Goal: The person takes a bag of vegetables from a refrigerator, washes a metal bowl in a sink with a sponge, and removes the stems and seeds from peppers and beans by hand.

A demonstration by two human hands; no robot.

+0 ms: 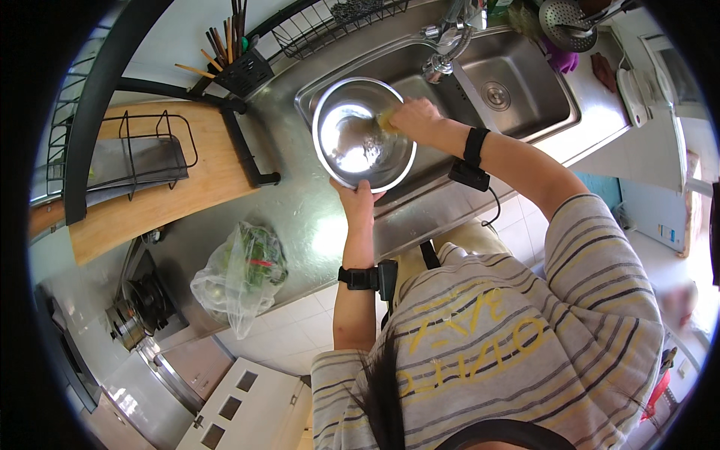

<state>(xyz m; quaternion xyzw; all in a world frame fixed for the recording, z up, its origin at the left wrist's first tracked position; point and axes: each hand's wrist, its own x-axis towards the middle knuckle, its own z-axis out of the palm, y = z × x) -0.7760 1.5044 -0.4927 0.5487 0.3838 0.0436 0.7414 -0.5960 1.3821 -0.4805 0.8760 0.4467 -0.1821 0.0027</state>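
A round stainless steel bowl (363,135) is tilted over the left basin of a double sink (450,112). My left hand (360,194) grips its near rim from below. At the bowl's right side, my right hand (415,118) holds a small yellowish thing (388,121), possibly a sponge, against the inside wall; it is blurred and partly covered by my fingers. Bright light reflects off the metal inside the bowl. A chrome faucet head (437,68) hangs just beyond my right hand, between the basins.
A clear plastic bag of green vegetables (244,275) lies on the steel counter at left. Behind it stand a wooden board (214,152) with a wire rack and a black holder (244,73) with chopsticks. A perforated ladle (565,28) and purple cloth or glove (561,59) are beyond the right basin.
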